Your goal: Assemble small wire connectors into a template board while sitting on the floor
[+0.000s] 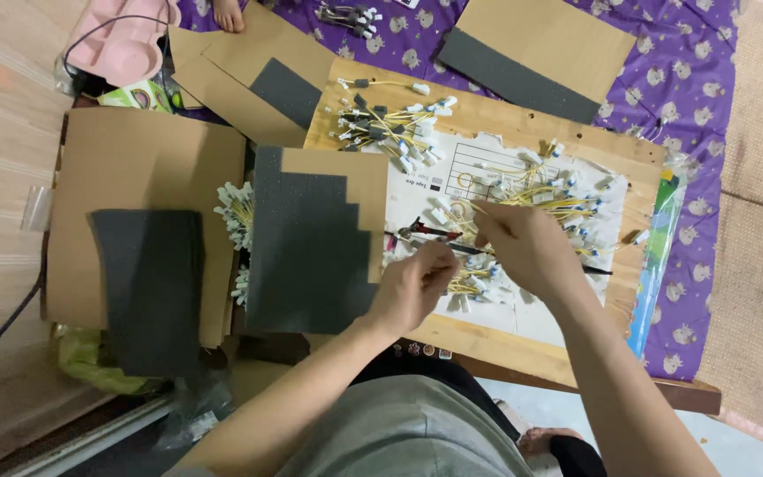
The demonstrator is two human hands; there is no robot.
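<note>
My left hand point(419, 284) and my right hand point(525, 246) meet over a low wooden table point(523, 349). Both pinch thin yellow wires with white connectors point(474, 276) from a loose heap on a white printed sheet point(465, 168). The right hand's fingers hold a wire end pointing up and left. A small red-handled tool point(421, 231) lies just beyond the left hand. Another pile of yellow wires with white and dark plugs point(390, 128) sits at the table's far left corner.
Cardboard sheets with dark foam pads point(311, 238) lie left of the table, with wire bundles point(238, 212) poking out between them. More cardboard point(540, 40) rests on a purple patterned cloth point(691, 97). A pink tray point(125, 35) sits top left. A colourful packet point(655, 256) lies at the table's right edge.
</note>
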